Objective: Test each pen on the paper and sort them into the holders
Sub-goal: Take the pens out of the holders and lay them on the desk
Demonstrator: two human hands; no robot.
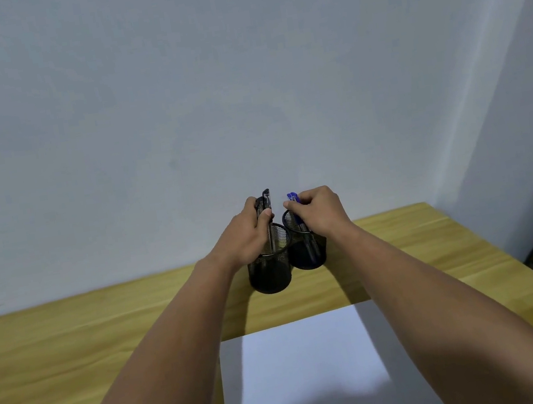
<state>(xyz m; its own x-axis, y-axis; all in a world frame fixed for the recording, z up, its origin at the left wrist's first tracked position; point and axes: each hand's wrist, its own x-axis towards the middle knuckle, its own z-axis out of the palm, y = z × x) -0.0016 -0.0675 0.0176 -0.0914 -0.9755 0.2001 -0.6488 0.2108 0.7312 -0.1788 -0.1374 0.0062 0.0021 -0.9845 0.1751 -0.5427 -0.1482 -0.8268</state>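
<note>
Left hand (246, 236) is gripping black pens (268, 215) over the left mesh holder (270, 270), right hand (320, 209) is pinching blue pens (293, 199) in the right holder (310, 250); light, stiff, slick barrels, likely best taken mid-shaft.

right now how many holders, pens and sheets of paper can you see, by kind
mesh holders: 2, left holder, right holder
pens: 2 clear, black pen, blue pen; more may be hidden
paper: 1
total: 5
</note>
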